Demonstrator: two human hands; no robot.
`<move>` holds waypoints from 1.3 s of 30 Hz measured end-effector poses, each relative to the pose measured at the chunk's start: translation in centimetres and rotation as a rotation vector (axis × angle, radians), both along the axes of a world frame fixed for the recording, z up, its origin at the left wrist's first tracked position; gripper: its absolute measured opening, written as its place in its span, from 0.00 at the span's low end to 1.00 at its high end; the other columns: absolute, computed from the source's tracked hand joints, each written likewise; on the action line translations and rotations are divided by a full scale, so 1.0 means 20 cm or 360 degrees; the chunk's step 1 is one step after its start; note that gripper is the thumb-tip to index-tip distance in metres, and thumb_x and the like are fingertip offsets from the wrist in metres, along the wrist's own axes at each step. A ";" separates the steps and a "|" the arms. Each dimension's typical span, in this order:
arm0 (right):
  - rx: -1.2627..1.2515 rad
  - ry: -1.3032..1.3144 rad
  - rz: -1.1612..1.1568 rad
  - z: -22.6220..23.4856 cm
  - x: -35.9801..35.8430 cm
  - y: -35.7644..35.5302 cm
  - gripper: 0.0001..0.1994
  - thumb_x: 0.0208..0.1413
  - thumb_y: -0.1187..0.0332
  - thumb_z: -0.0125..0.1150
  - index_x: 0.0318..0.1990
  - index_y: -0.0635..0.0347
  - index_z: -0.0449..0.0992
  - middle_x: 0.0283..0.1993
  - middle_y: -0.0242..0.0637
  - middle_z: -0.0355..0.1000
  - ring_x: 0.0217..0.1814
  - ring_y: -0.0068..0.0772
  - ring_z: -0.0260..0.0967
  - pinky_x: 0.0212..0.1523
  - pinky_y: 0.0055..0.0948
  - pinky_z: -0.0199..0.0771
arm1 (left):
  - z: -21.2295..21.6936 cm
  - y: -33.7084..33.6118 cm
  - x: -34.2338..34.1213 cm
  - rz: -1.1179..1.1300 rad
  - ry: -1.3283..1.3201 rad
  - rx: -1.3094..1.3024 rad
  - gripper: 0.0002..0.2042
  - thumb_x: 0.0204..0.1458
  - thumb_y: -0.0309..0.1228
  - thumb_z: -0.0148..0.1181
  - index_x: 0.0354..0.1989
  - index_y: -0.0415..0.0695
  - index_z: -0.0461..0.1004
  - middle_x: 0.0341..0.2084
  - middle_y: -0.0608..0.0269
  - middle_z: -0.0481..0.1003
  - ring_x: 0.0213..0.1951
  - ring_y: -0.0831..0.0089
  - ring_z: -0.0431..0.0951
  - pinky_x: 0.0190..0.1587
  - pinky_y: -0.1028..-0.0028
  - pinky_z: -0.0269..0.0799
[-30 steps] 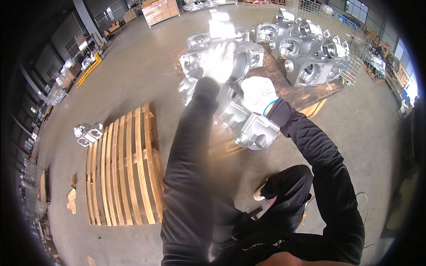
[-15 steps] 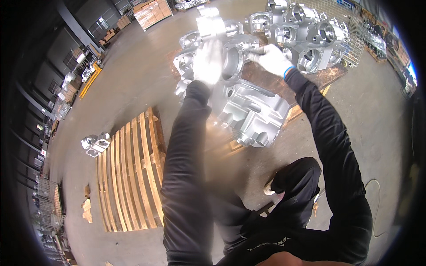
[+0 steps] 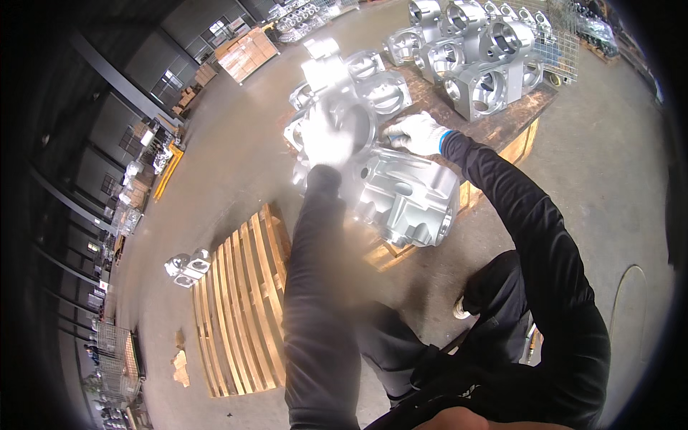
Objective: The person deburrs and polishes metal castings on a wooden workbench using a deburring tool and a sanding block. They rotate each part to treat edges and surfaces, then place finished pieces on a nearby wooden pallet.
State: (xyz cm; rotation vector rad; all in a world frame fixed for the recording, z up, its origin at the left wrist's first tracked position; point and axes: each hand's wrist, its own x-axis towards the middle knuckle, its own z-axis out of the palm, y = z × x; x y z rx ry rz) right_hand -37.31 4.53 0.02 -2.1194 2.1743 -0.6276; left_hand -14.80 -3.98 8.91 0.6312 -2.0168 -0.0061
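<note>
In the head view, the left hand [image 3: 326,136], in a white glove, is in front of the silver metal parts, near a large round ring [image 3: 368,122]. This hand is blurred and very bright, so I cannot tell if its fingers are spread or closed, or if it truly touches the metal. The right hand [image 3: 416,134], also in a white glove, with a blue edge at the wrist, is just beside the ring. Its fingers are bent and point to the left; whether they pinch something, I cannot tell.

The nearest metal part [image 3: 408,197] lies below the right hand, at the near end of a dark brown board [image 3: 527,111], with its ribbed and hollowed side facing the person. Behind it stand more silver parts, and to the right is another group of castings [image 3: 487,72] with round openings, on the same board. A wire cage [image 3: 559,54] is behind this group.

On the floor at the left is a wooden pallet [image 3: 240,308], and a small silver piece [image 3: 188,267] is close to its far left corner.
</note>
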 end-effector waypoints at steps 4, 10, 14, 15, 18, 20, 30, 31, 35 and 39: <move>-0.0182 0.0003 0.0142 -0.16 -0.05 -0.06 0.18 0.66 0.61 0.60 0.62 0.40 0.79 0.65 0.38 0.75 0.71 0.48 0.68 0.72 0.53 0.63 | -0.02 -0.01 -0.01 -0.0030 0.0032 0.0147 0.19 0.50 0.33 0.67 0.53 0.52 0.78 0.41 0.56 0.82 0.44 0.57 0.79 0.52 0.62 0.74; -0.0517 0.0246 0.0352 -0.17 -0.09 0.13 0.17 0.66 0.64 0.59 0.61 0.39 0.79 0.56 0.33 0.77 0.63 0.44 0.72 0.64 0.50 0.63 | -0.02 -0.02 -0.01 -0.0007 -0.0019 0.0140 0.23 0.54 0.39 0.67 0.59 0.49 0.76 0.49 0.56 0.80 0.53 0.52 0.76 0.57 0.55 0.71; -0.0545 0.0144 0.0418 -0.12 -0.14 0.38 0.17 0.63 0.65 0.63 0.59 0.42 0.79 0.49 0.31 0.77 0.57 0.42 0.73 0.61 0.48 0.63 | -0.02 0.00 -0.01 0.0026 0.0007 0.0066 0.18 0.53 0.28 0.64 0.53 0.52 0.78 0.49 0.54 0.81 0.53 0.54 0.79 0.58 0.61 0.74; -0.0344 0.0077 0.0414 -0.11 -0.16 0.45 0.19 0.67 0.63 0.57 0.64 0.39 0.77 0.59 0.37 0.76 0.65 0.46 0.70 0.67 0.52 0.60 | -0.02 0.00 -0.01 0.0022 0.0009 0.0113 0.19 0.53 0.30 0.65 0.55 0.51 0.78 0.49 0.55 0.81 0.52 0.55 0.78 0.59 0.60 0.71; -0.0354 0.0075 0.0404 -0.12 -0.19 0.56 0.19 0.65 0.64 0.61 0.62 0.41 0.78 0.53 0.36 0.77 0.61 0.43 0.72 0.64 0.50 0.62 | -0.02 0.01 -0.01 -0.0026 0.0024 0.0197 0.23 0.53 0.33 0.67 0.59 0.49 0.77 0.49 0.58 0.81 0.50 0.59 0.77 0.60 0.59 0.66; -0.0354 0.0082 0.0373 -0.12 -0.22 0.64 0.19 0.63 0.65 0.65 0.61 0.42 0.79 0.49 0.35 0.77 0.59 0.43 0.73 0.62 0.49 0.64 | -0.02 0.01 -0.01 -0.0134 0.0072 0.0217 0.23 0.53 0.33 0.66 0.59 0.50 0.77 0.48 0.58 0.81 0.48 0.59 0.78 0.59 0.60 0.66; -0.0471 -0.1399 -0.0066 -0.46 -0.14 0.95 0.22 0.75 0.63 0.55 0.67 0.68 0.69 0.59 0.41 0.79 0.64 0.32 0.74 0.64 0.31 0.74 | -0.02 -0.01 -0.01 -0.0002 0.0006 -0.0043 0.20 0.52 0.32 0.65 0.56 0.53 0.78 0.46 0.59 0.82 0.46 0.58 0.81 0.58 0.58 0.64; -0.0483 -0.1744 -0.0255 -0.55 -0.05 0.88 0.23 0.75 0.64 0.55 0.71 0.67 0.66 0.62 0.40 0.76 0.67 0.31 0.71 0.67 0.29 0.71 | -0.02 -0.01 -0.01 0.0028 -0.0064 -0.0023 0.22 0.53 0.31 0.65 0.59 0.51 0.75 0.50 0.58 0.81 0.50 0.56 0.79 0.59 0.58 0.66; -0.0898 -0.2077 -0.0310 -0.74 0.17 0.77 0.24 0.76 0.60 0.54 0.71 0.65 0.64 0.57 0.34 0.74 0.58 0.25 0.70 0.59 0.26 0.72 | -0.03 -0.03 0.00 0.0084 -0.0161 0.0041 0.27 0.58 0.29 0.65 0.67 0.52 0.69 0.59 0.57 0.76 0.59 0.54 0.76 0.64 0.57 0.70; -0.0625 -0.2110 -0.0143 -0.72 0.37 0.93 0.18 0.77 0.60 0.53 0.65 0.62 0.69 0.41 0.29 0.71 0.39 0.20 0.68 0.41 0.25 0.74 | -0.01 -0.10 0.06 -0.0326 -0.0198 0.0295 0.25 0.61 0.25 0.63 0.67 0.53 0.70 0.63 0.58 0.75 0.60 0.56 0.78 0.65 0.63 0.71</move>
